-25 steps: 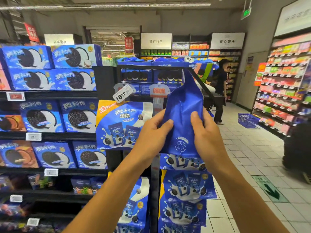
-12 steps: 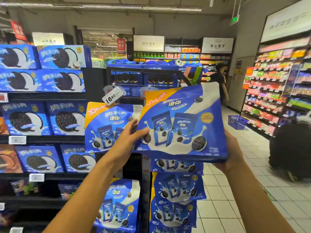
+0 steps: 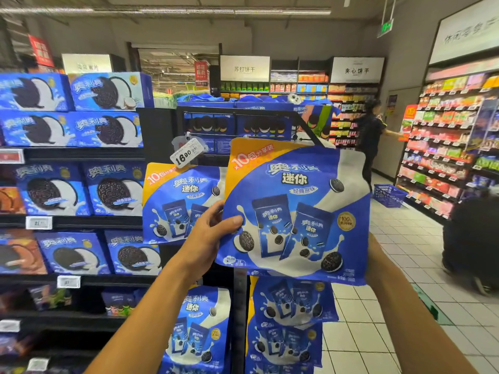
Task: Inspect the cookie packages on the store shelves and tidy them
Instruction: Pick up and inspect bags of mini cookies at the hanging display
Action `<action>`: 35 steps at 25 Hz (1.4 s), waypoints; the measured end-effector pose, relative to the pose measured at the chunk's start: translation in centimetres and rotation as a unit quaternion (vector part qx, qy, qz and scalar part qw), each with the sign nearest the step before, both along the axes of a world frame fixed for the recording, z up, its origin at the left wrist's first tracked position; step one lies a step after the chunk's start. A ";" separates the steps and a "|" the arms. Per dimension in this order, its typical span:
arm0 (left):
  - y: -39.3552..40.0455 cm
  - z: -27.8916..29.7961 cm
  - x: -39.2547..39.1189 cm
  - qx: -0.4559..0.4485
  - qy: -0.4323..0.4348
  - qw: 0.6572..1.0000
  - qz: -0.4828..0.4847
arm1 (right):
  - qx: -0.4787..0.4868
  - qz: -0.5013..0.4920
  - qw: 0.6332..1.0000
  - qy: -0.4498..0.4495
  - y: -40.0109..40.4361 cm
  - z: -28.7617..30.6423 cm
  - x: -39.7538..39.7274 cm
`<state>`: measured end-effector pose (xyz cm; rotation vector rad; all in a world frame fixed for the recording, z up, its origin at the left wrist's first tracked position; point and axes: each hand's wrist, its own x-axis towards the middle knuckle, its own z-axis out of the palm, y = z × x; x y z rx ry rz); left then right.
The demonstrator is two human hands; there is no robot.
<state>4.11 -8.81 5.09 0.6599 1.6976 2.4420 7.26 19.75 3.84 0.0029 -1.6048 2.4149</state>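
Observation:
I hold a large blue cookie bag (image 3: 297,211) upright in front of me, its printed front facing me. My left hand (image 3: 213,233) grips its left edge, thumb on the front. My right hand (image 3: 374,263) supports the lower right corner from behind and is mostly hidden by the bag. A matching bag (image 3: 181,203) hangs on the rack behind my left hand, under a price tag (image 3: 186,153) reading 16.90. More of the same bags (image 3: 291,319) hang below.
Shelves on the left carry blue cookie boxes (image 3: 108,130). A black rack post (image 3: 239,319) runs down between the hanging bags. In the tiled aisle on the right stand a person in black (image 3: 371,141), a blue basket (image 3: 388,195) and a snack shelf (image 3: 453,147).
A second ago I held the bag edge-on with its plain blue side toward me. It has turned so the front faces me, and it has risen a little and come closer.

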 end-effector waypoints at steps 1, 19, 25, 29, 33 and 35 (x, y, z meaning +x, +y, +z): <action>-0.2 -0.1 -0.1 -0.005 0.013 1.000 0.002 | -0.014 -0.006 1.000 0.005 0.0 -0.3 -0.6; -0.2 -0.6 0.0 -0.019 0.012 0.998 0.056 | -0.031 0.079 0.995 0.059 -0.2 -2.0 -1.7; 0.0 0.1 0.0 -0.047 0.048 0.997 0.044 | -0.022 0.073 0.996 0.054 0.0 -2.0 -2.1; 0.0 0.5 0.3 -0.056 0.059 0.996 0.044 | -0.032 0.061 0.996 0.049 0.3 -2.6 -3.0; 0.5 1.6 1.1 -0.070 0.037 0.995 0.055 | -0.061 0.089 0.993 0.046 0.4 -3.2 -3.9; 0.9 2.5 1.4 -0.101 0.032 0.993 0.048 | -0.081 0.109 0.990 0.038 0.6 -3.5 -4.4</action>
